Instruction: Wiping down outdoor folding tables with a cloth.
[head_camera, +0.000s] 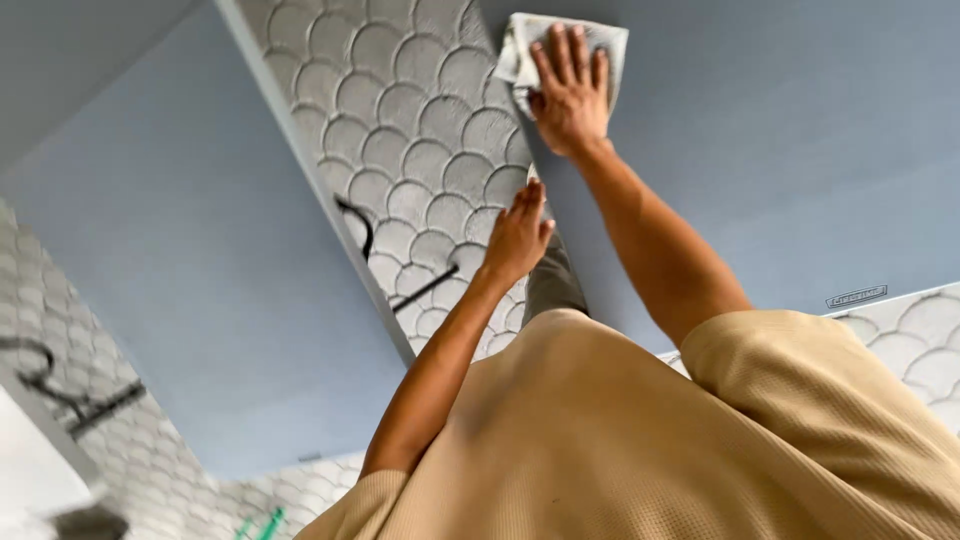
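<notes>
tan sleeve nearest; right hand lies open, pressing a white cloth flat on the blue panel. left hand rests open at the panel's edge, gripping nothing. cloth could slip off.

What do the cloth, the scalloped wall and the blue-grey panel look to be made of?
Cloth under the right hand: thin whitish fabric or paper towel, creased. Scalloped wall beside the left hand: probably matte ceramic tile, grouted joints. Blue-grey panel: smooth, likely painted.
</notes>
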